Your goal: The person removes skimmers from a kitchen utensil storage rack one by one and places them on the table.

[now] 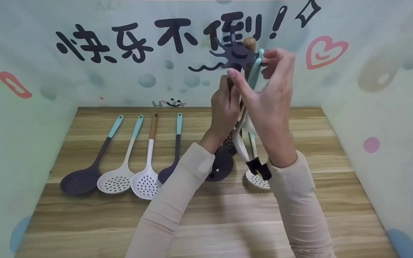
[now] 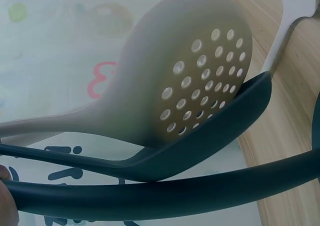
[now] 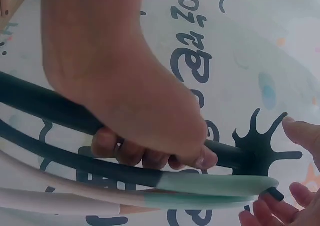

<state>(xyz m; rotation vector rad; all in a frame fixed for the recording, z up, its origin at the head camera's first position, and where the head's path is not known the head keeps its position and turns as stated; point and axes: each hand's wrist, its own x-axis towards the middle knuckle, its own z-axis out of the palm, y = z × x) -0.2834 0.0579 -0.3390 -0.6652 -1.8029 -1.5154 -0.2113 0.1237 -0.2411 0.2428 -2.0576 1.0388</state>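
My left hand (image 1: 224,105) grips the dark pole (image 2: 125,201) of a utensil stand, just below its hub of curved hooks (image 1: 237,55). The stand's dark round base (image 1: 222,166) shows lower down, behind the left sleeve. My right hand (image 1: 273,89) is at the hub, thumb apart from the fingers, with thumb and fingertips at hook tips. Between them, two mint handles (image 3: 215,186) meet a hook. Beside the pole hang a pale perforated skimmer (image 2: 200,76) and a dark utensil (image 2: 200,146). A wooden handle end (image 1: 250,43) rises behind the hub.
Left on the wooden table (image 1: 95,222) lie a dark turner (image 1: 79,182), a pale skimmer (image 1: 117,182), a white slotted turner (image 1: 145,184) and a dark mint-handled utensil (image 1: 169,173). Another white skimmer (image 1: 258,180) lies right of centre. Printed walls enclose the table.
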